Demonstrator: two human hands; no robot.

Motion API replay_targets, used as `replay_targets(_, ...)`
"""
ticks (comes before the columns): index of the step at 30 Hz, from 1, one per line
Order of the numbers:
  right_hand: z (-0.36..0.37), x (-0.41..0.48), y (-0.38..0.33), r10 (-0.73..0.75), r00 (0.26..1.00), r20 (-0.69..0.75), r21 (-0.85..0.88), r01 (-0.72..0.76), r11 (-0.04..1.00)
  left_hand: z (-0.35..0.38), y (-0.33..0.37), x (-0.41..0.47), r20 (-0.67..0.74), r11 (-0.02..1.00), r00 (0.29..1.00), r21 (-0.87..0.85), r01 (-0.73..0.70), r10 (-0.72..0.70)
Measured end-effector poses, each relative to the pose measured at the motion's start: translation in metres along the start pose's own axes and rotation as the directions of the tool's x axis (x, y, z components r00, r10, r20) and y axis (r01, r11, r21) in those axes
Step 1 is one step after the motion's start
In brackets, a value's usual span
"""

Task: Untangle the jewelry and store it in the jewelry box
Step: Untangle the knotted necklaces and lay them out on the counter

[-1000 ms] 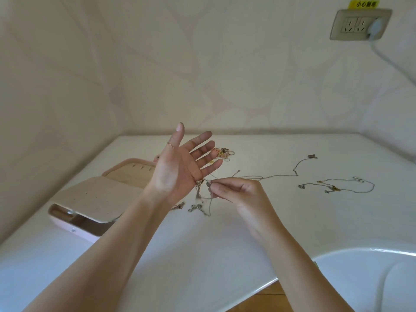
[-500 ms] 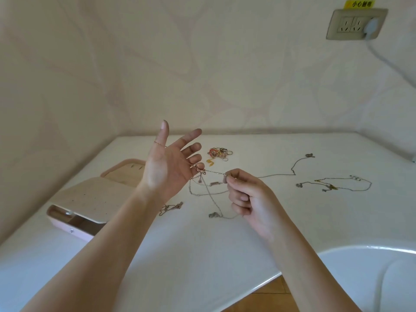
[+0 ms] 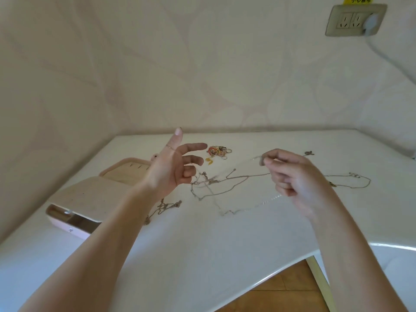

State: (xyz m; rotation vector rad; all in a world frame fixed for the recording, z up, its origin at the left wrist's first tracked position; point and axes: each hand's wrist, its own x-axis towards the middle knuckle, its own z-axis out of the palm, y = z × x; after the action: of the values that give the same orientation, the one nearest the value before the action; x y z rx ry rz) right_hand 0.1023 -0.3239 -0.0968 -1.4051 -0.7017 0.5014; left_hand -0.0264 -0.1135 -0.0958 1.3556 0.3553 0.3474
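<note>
My left hand (image 3: 173, 168) is raised above the table, palm toward me, index finger straight up and the other fingers partly bent; a thin chain loops round a finger. My right hand (image 3: 292, 176) pinches a small silver pendant (image 3: 261, 160) between thumb and forefinger, held up to the right. A tangle of silver chains (image 3: 216, 183) stretches between the two hands and trails down onto the white table (image 3: 202, 239). The pink jewelry box (image 3: 90, 194) lies open at the left, partly behind my left forearm.
A small heap of coloured rings and charms (image 3: 217, 151) lies at the back of the table. Another necklace (image 3: 358, 180) lies at the right, one chain piece (image 3: 167, 206) by my left wrist. A wall socket (image 3: 355, 20) sits top right. The table's front edge (image 3: 270, 273) curves over a wooden floor.
My right hand has pulled away to the right and upward with the pendant, drawing the chain out from my left hand. My left hand's lower fingers have curled in.
</note>
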Motion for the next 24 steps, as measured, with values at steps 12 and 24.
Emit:
replay_targets(12,-0.053,0.027,-0.010,-0.030,0.968,-0.250,-0.344,-0.060,0.937,-0.008,-0.005,0.001,0.220,0.959,0.959,0.256,0.122,-0.181)
replay_targets(24,-0.088,0.046,0.021,-0.028,0.841,-0.540,-0.183,-0.085,0.979,-0.009,-0.010,0.003,0.412,0.952,0.866,0.228,0.202,-0.282)
